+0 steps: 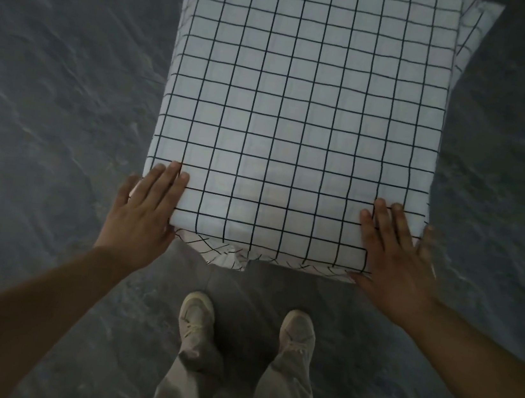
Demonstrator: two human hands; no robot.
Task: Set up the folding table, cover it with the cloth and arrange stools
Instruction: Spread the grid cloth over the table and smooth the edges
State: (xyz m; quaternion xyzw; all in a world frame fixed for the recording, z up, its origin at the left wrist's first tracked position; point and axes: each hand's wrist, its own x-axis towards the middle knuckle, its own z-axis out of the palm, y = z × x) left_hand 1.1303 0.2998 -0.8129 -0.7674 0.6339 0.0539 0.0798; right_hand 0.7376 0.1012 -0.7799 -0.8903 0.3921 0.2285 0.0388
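Floor (53, 77): dark, marbled; fills the left and right of the frame.
Left hand (142, 213): lower left of centre, lying flat on the near-left corner of the cloth. Fingers straight and close together, pointing up-frame; it grips nothing. The outermost finger hangs off the cloth's left side.
Cloth (300, 103): white with a dark grid, spread over the centre and top of the frame. The table beneath is fully hidden; I take its outline from the drape.
Cloth axis: the long axis runs bottom to top of frame, away from me. The grid lines lie roughly square to the edges.
Near hem (223, 257): bottom centre, uneven, with a folded under-layer whose grid shows on the diagonal.
Shoes (197, 318): pale pair directly below the near hem.
Right hand (396, 260): lower right of centre, flat on the near-right corner. Fingers straight and a little spread, holding nothing; outer finger blurred.
Far-right corner (477, 26): a spare flap juts past the edge at upper right.
Key relation: the cloth extends up-frame from both sets of fingertips, both hands equally near.
Judgement: smoothing step; a stroke along the long axis looks due.
Stools: none in view.
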